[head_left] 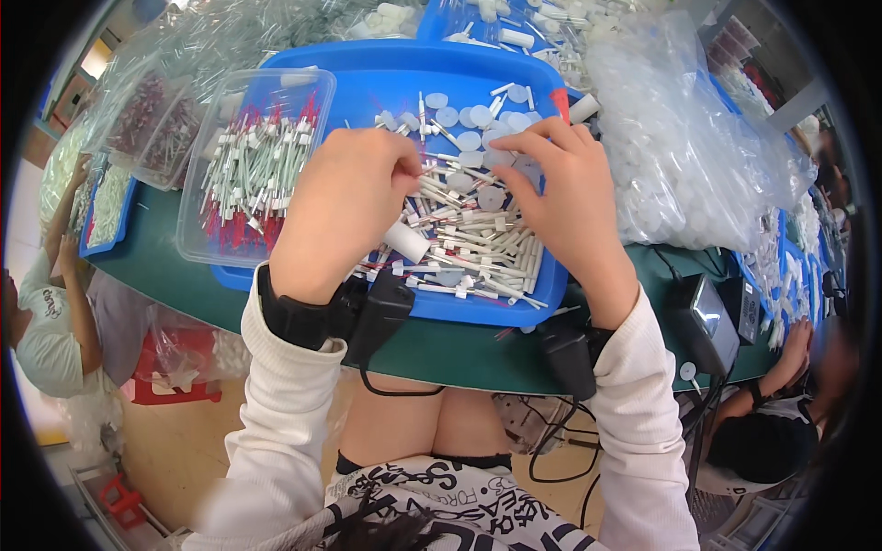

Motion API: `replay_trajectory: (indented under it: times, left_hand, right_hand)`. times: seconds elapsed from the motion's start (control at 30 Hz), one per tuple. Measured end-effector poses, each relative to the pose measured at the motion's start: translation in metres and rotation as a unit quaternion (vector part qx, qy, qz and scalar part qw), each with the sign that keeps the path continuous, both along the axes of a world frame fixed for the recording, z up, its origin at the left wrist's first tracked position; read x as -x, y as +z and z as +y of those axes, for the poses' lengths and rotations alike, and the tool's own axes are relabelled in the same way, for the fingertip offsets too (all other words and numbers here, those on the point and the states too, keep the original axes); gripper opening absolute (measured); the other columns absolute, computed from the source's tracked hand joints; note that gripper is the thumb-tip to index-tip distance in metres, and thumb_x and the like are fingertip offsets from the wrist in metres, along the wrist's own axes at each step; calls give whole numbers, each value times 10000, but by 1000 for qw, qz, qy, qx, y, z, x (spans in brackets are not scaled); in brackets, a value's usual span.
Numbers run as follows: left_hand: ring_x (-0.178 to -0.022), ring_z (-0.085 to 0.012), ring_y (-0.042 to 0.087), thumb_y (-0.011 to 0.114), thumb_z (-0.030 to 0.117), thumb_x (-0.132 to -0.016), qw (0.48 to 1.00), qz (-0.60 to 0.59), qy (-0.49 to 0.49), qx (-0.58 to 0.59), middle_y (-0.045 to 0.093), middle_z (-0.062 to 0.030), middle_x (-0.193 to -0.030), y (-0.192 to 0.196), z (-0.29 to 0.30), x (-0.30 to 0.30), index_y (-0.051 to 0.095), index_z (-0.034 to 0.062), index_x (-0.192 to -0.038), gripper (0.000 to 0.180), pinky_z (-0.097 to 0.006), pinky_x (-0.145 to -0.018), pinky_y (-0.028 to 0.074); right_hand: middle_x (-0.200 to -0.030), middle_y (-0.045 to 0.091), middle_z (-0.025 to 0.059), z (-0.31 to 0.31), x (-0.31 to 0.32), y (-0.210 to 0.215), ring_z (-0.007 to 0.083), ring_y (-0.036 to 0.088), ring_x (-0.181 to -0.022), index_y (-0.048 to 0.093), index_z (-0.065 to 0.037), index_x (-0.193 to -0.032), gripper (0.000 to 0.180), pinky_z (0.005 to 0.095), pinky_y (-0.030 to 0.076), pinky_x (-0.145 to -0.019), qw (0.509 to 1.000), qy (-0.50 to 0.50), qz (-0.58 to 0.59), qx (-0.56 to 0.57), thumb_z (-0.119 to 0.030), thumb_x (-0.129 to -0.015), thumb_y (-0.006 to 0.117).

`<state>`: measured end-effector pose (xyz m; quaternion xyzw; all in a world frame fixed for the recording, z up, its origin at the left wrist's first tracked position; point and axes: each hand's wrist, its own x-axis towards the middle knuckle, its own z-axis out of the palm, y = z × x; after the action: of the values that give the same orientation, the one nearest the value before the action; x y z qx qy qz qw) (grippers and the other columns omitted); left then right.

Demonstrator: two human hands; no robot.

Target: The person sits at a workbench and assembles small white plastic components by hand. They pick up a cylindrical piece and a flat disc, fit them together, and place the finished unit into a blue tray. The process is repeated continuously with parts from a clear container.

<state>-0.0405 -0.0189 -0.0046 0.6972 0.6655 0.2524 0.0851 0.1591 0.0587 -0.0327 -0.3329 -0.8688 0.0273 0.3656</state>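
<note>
My left hand is over the left half of a blue tray, fingers curled into a pinch. What they hold, if anything, is hidden by the fingers. Over the tray's right half hovers my right hand, its thumb and index finger apart above translucent round discs. Below both hands lies a heap of thin white sticks with red wire ends and small white tabs. A white cylinder rests on the heap beside my left wrist.
A clear plastic box of similar red-wired sticks overlaps the tray's left side. At right, a large clear bag bulges with white pieces. A black device with cables stands on the green table. Other people sit at both sides.
</note>
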Motion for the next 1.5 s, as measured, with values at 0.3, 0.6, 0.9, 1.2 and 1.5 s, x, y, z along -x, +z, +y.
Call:
replay_trajectory:
  times: [0.3, 0.6, 0.9, 1.2, 1.5]
  left_hand:
    - [-899, -139, 607, 634, 108, -863, 904, -410, -85, -83, 658, -74, -952, 14, 9, -6, 633, 7, -927, 120, -273, -779, 467]
    - [-892, -129, 602, 611, 60, -872, 839, -481, -34, -253, 648, -92, -1000, 12, 15, -14, 608, 12, -958, 98, -248, -805, 457]
    - [-617, -34, 526, 610, -28, -839, 928, -220, -150, -261, 646, -27, -818, 15, 7, -27, 647, 11, -893, 76, -179, -477, 346]
    - [-628, -83, 577, 662, -49, -763, 929, -143, -152, -306, 640, -41, -770, 12, 8, -27, 678, 32, -855, 123, -202, -499, 405]
    - [-665, -199, 626, 664, -42, -727, 943, -57, -131, -302, 630, -71, -746, 10, 5, -28, 663, 38, -826, 127, -259, -574, 483]
  right_hand:
    - [-838, 660, 31, -5, 4, 22, 110, 602, -711, 638, -36, -926, 255, 247, 472, -673, 902, 122, 291, 293, -137, -733, 772]
    - [-862, 665, 60, -8, 3, 25, 120, 643, -779, 645, -5, -1004, 281, 236, 484, -711, 862, 175, 310, 360, -76, -753, 751]
    - [-938, 684, 137, -13, 0, 36, 174, 665, -874, 631, 35, -1002, 275, 287, 523, -810, 811, 236, 380, 377, 0, -749, 734]
    - [-933, 684, 119, -14, 0, 35, 171, 665, -862, 637, 32, -999, 279, 285, 516, -815, 834, 244, 344, 355, 2, -740, 737]
    - [-825, 678, 42, -9, -1, 26, 121, 642, -758, 675, -19, -959, 257, 240, 498, -712, 906, 195, 265, 265, -52, -720, 766]
